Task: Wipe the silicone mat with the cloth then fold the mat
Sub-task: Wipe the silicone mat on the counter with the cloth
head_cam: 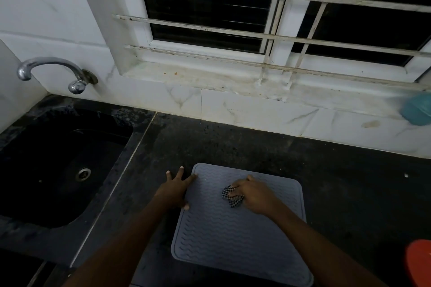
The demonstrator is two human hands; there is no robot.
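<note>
A grey silicone mat [235, 237] with wavy ridges lies flat on the dark countertop [256, 147]. My right hand [255, 194] rests on the mat's far half, closed on a bunched black-and-white checked cloth [229, 195] that it presses against the mat. My left hand [176, 190] lies flat with fingers spread at the mat's left edge, its fingertips and thumb touching that edge near the far-left corner.
A black sink [58, 165] with a drain sits to the left, under a chrome tap [53, 70]. A barred window and tiled wall run along the back. A teal object [417, 109] is at the far right, a red one [419, 263] at the near right.
</note>
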